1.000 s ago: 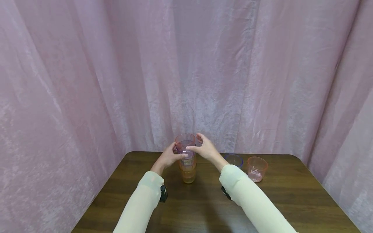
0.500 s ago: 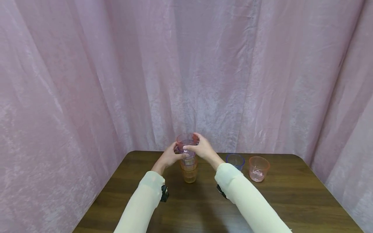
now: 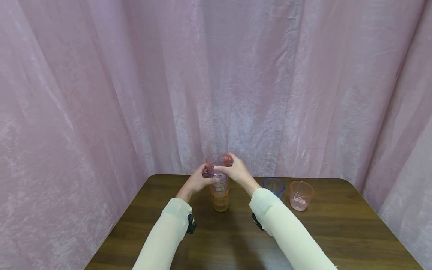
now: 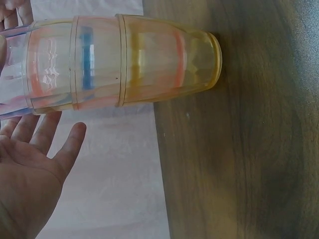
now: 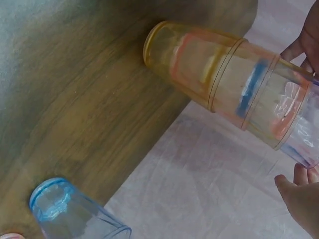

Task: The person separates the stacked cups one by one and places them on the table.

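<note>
Stack of tinted cups (image 3: 221,190) stands upright on the table (image 3: 219,240); your left grip (image 3: 198,180) curls round its upper part, your right grip (image 3: 235,170) holds its top cup (image 3: 214,162), and a blue-rimmed cup (image 3: 274,188) and a pink cup (image 3: 301,197) stand to your right.

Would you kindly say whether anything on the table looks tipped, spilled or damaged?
Nothing stands out: the cup stack looks upright, as do the blue-rimmed cup and pink cup to its right, and no spill or crack shows.
</note>
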`<state>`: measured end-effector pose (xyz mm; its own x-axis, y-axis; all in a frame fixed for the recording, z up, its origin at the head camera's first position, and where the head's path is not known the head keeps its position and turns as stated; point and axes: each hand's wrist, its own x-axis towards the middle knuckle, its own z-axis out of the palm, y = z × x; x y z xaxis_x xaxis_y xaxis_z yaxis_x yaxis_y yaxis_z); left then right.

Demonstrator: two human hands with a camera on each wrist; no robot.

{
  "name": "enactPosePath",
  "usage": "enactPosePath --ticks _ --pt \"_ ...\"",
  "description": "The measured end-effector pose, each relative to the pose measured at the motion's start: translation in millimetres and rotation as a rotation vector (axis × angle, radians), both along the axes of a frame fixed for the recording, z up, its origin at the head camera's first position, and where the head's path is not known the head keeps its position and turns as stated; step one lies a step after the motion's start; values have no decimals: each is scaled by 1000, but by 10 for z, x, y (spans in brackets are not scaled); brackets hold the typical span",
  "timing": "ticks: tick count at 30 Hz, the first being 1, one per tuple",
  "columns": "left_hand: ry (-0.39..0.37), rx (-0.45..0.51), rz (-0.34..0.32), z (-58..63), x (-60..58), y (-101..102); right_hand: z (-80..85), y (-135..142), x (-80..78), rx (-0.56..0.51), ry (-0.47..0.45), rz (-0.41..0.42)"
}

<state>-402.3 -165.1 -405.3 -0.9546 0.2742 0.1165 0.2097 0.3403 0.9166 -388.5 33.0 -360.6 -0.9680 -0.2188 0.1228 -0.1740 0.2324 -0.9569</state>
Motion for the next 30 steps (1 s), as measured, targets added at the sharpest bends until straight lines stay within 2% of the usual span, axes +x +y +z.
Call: enactPosePath --ticks 7,14,21,30 --pt "-10 -6 0 6 -1 16 40 -1 21 64 29 -26" --pt "-26 -13 19 1 2 12 142 5 47 -15 56 -14" --pt "-28 -24 28 30 21 7 262 44 80 -71 57 -36" --pt "-27 -7 30 27 25 3 417 152 112 -121 120 -39"
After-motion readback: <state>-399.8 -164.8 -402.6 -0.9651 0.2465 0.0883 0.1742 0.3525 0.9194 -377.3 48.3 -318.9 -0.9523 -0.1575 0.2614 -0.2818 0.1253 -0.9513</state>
